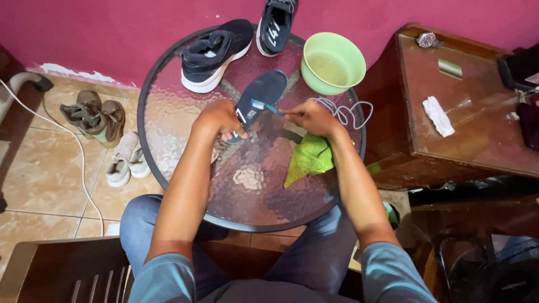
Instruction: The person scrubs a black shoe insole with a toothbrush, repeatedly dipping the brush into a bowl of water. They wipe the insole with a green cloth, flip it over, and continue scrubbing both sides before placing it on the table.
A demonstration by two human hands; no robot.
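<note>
Both forearms reach forward and angle inward, the left hand [220,119] curled with its fingers pinched shut, the right hand [310,116] just beside it, fisted, thumb pointing toward the left hand.

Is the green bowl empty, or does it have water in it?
Not empty: the bowl stands upright on the table, and clear liquid shows inside, its bottom visible through it.

Magenta wall [112,33] with peeling base, beige tiled floor [45,168], round glass table [168,112], brown wooden cabinet [477,123] at right.
</note>
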